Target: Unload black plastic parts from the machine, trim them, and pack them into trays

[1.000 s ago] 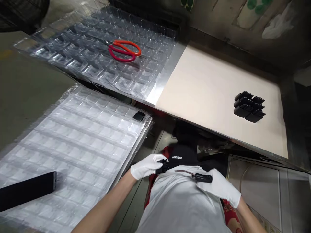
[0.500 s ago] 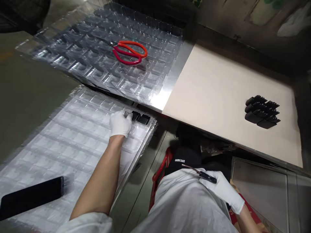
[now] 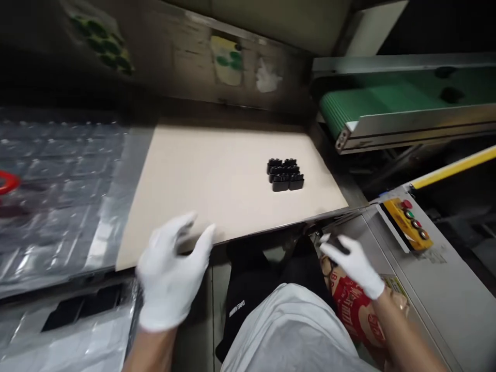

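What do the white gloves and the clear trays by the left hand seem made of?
The left glove and right glove look like matte white cotton, softly creased; blur hides any weave. The trays look like thin clear plastic: glossy, with moulded pockets.

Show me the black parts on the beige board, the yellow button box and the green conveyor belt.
Black parts (image 3: pixel 284 174): head view, middle of the cluster.
Yellow button box (image 3: pixel 406 219): head view, its yellow face.
Green conveyor belt (image 3: pixel 387 95): head view, the belt's top surface.

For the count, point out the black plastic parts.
In the head view, the black plastic parts sit on the beige board, right of centre, beyond the left hand.
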Demonstrator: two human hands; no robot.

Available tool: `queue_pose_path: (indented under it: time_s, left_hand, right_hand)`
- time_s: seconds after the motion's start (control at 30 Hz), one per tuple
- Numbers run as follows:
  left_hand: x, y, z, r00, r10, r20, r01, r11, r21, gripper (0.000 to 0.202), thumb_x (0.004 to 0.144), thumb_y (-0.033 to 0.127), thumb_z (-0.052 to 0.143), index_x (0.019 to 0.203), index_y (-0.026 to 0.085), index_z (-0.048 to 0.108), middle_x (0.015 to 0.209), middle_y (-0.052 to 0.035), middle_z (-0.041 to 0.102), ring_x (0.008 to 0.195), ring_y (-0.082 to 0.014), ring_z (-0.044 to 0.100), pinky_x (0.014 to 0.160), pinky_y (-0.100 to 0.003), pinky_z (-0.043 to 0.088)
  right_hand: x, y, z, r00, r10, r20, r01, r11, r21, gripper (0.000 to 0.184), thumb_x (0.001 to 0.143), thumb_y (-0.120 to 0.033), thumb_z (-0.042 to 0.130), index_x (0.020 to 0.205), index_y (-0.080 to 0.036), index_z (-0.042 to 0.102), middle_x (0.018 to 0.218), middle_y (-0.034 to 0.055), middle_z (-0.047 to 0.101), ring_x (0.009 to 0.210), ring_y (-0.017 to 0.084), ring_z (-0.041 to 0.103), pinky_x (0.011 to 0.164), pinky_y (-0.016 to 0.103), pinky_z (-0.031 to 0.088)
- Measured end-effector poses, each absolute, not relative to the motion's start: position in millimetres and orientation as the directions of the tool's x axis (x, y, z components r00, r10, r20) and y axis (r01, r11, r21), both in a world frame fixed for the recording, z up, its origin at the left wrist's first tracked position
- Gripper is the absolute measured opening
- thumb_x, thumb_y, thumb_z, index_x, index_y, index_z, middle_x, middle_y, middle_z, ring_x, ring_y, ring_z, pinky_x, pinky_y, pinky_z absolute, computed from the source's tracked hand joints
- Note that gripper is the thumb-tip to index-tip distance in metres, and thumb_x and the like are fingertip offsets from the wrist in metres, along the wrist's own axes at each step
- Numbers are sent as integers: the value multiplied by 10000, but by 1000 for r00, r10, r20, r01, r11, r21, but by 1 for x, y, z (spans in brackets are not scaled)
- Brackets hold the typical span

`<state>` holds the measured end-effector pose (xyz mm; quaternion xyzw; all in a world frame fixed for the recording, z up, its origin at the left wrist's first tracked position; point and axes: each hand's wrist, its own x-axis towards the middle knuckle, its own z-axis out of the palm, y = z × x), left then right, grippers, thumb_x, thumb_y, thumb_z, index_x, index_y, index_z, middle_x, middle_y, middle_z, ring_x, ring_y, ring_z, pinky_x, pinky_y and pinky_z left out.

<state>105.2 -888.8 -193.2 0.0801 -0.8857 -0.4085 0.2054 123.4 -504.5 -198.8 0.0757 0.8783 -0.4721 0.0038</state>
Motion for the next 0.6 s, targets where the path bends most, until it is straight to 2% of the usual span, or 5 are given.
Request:
queue_pose_path:
  time_s: [0.07, 0.13, 0.27, 0.43, 0.6]
  left_hand:
    - [41, -860, -174, -927, -108, 360, 188, 696, 693, 720, 884, 542, 702, 1517, 294, 462, 1538, -95, 532, 1418, -335, 517, 1227, -493, 419]
    - [-20, -831, -161, -933, 113, 341, 313, 721, 619, 987, 787, 569, 798, 1604, 235, 357, 1677, -142, 359, 1559, -368, 329, 1284, -508, 320]
    - [-96, -786, -152, -912, 378, 162, 407, 773, 486, 1248, 663, 625, 870, 1659, 189, 256, 1722, -217, 233, 1594, -410, 227, 1277, -546, 283]
    - [-116, -761, -147, -858, 501, 113, 508, 797, 326, 1147, 691, 742, 777, 1619, 215, 354, 1651, -197, 392, 1507, -425, 378, 1206, -535, 373]
    - [-119, -737, -134, -822, 568, -36, 553, 813, 183, 1042, 682, 877, 648, 1509, 265, 480, 1384, -177, 627, 1230, -433, 601, 962, -518, 518]
  right_hand:
    - [103, -465, -194, -849, 503, 161, 110, 466, -878, 459, 861, -557, 736, 1113, -173, 732, 1035, 98, 761, 958, 263, 677, 925, 433, 533]
    - [86, -435, -202, -712, 669, 215, 109, 408, -906, 527, 935, -598, 616, 1231, -167, 670, 1068, 124, 753, 983, 275, 680, 956, 464, 528]
    - [63, -414, -240, -685, 715, 141, 124, 305, -944, 523, 965, -535, 584, 1284, -121, 610, 1136, 166, 757, 990, 247, 704, 956, 414, 547]
    - [53, -415, -290, -720, 690, 79, 164, 279, -946, 403, 925, -407, 695, 1204, -122, 639, 1243, 122, 731, 1108, 221, 679, 1001, 393, 532]
    - [73, -414, -323, -729, 684, -7, 240, 245, -939, 679, 743, -600, 765, 1223, -136, 643, 1232, 168, 744, 1093, 261, 681, 1007, 416, 538]
